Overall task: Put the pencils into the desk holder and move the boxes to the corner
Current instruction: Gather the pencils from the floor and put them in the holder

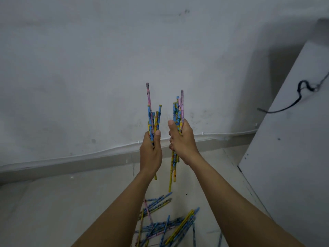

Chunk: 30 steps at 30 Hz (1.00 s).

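Two bundles of patterned pencils are held upright against the grey wall (pixel 89 68). The left hand (pixel 150 150) has its fingers (pixel 157 135) wrapped tight round one bundle (pixel 153 120); the right hand (pixel 182 139) clamps the other (pixel 178 111), whose lower ends hang loose and uneven. Many more pencils (pixel 165 227) lie scattered on the floor (pixel 62 202) below, towards its near edge. Neither holder nor boxes are visible. Squaring each bundle's ends before carrying would likely prevent slips.

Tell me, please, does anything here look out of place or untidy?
Yes: loose pencils lie scattered crisscross on the floor, while the left hand and right hand each grip a bundle.
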Available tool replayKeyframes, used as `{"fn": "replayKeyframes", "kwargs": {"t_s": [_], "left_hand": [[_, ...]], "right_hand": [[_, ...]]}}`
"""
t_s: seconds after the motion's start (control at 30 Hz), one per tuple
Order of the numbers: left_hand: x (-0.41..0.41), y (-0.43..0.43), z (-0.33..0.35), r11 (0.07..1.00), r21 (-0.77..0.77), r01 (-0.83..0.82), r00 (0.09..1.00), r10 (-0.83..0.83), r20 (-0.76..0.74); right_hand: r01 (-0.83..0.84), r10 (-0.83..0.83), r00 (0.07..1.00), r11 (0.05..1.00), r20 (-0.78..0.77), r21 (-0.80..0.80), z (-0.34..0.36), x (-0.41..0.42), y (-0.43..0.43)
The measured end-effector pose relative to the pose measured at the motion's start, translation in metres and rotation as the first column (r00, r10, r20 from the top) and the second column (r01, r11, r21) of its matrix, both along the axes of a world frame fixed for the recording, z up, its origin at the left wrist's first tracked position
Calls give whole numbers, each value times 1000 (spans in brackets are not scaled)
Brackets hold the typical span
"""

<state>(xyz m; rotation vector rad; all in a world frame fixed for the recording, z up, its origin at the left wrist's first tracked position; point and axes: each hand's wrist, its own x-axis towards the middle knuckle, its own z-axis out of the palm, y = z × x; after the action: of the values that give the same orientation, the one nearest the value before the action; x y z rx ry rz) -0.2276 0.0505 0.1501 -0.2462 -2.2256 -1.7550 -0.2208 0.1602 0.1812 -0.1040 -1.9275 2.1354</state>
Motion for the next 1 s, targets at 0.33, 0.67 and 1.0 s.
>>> {"fn": "replayKeyframes", "kwargs": {"t_s": [0.33,0.67,1.0], "left_hand": [[4,18,275,995,-4,97,994,-97,42],[34,33,522,969,39,244,967,-246,63],[53,90,623,869,78,488,872,-490,4]], "right_hand": [[66,-67,995,998,80,17,263,17,18],[280,-282,957,959,63,33,523,56,43],[483,-478,875,874,-73,61,630,96,75]]}}
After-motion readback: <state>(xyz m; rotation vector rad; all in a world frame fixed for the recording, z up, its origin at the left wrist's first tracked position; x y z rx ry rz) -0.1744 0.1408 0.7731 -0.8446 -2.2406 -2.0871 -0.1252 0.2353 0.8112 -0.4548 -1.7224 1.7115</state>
